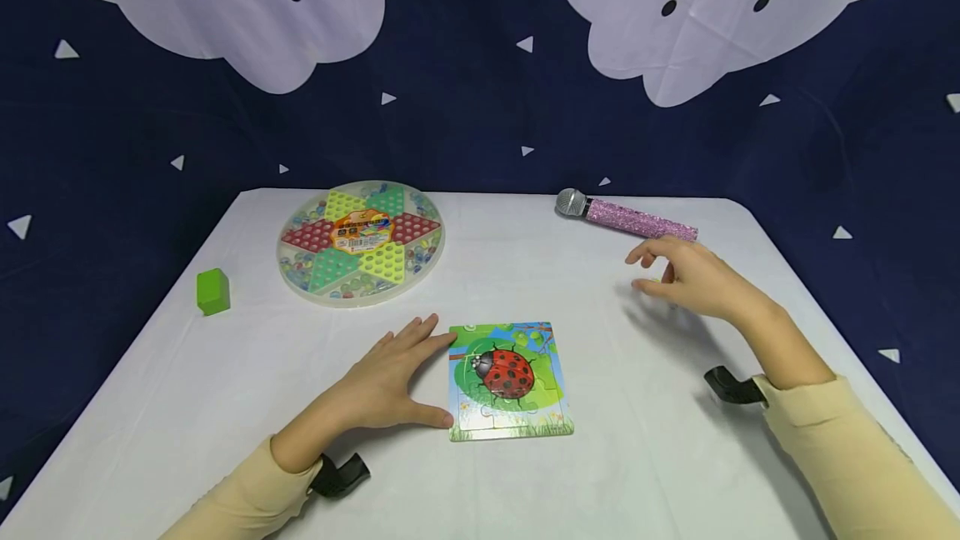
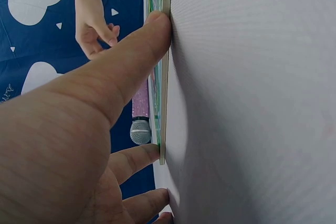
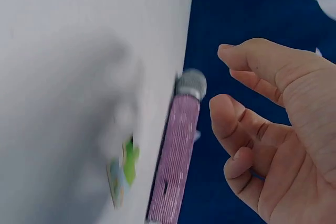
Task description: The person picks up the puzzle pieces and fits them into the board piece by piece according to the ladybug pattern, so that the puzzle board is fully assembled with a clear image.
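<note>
A square ladybug jigsaw puzzle (image 1: 507, 373) lies flat on the white table. My left hand (image 1: 390, 382) is beside its left edge, with fingers spread. The thumb touches the lower left corner and the index finger the upper left; in the left wrist view the thumb (image 2: 149, 38) rests against the board's edge. My right hand (image 1: 693, 273) hovers over the right of the table with loosely bent fingers, holding nothing. Beneath it, the right wrist view shows a small blurred green and blue puzzle piece (image 3: 129, 162); whether it touches the table I cannot tell.
A pink glittery microphone (image 1: 637, 219) lies at the back right, just beyond my right hand. At the back left is a round Chinese checkers set (image 1: 360, 242) with marbles. A green block (image 1: 213, 291) stands near the left edge. A dark patterned cloth hangs behind.
</note>
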Demonstrator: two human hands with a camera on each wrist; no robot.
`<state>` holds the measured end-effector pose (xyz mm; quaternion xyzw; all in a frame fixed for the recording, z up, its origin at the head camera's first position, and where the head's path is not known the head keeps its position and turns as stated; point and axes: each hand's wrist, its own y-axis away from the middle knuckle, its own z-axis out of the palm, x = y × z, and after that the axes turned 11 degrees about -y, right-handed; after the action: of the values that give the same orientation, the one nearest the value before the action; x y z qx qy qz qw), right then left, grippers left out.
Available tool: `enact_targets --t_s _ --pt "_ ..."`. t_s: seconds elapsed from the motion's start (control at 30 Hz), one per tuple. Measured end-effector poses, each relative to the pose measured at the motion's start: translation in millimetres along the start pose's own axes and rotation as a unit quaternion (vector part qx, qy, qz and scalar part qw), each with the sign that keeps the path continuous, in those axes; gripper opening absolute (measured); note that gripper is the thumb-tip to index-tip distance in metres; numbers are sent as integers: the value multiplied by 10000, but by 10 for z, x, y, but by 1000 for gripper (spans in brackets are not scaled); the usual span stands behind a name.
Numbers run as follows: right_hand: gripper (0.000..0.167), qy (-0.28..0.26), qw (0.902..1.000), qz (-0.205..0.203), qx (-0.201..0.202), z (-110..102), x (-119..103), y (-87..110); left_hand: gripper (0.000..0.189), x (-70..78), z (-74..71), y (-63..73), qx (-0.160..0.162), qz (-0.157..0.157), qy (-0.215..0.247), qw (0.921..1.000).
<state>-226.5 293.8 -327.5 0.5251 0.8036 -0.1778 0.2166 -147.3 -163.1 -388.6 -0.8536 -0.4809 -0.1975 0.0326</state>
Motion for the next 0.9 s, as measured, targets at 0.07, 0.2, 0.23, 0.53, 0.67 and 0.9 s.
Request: enact_targets --t_s 0.07,0.2,0.23,0.53,0.67,0.9 --pt "37 -15 9999 172 -1 -65 87 20 112 2 -2 -3 -4 7 -8 10000" --pt "45 -101 9989 458 -98 -147 254 64 112 4 -4 -10 -16 13 -4 10000" --pt "47 -124 9986 506 -136 -160 292 74 112 4 -4 -12 -15 12 -2 10000" --pt "57 -240 9945 866 -547 -160 520 111 113 -5 17 -7 24 -19 -57 10000" --pt "57 -228 9939 877 -630 -139 594 130 113 -4 20 -14 62 1 -65 10000" --pt "60 -448 9923 926 -684 -94 641 150 112 -5 18 -12 39 -15 -67 10000"
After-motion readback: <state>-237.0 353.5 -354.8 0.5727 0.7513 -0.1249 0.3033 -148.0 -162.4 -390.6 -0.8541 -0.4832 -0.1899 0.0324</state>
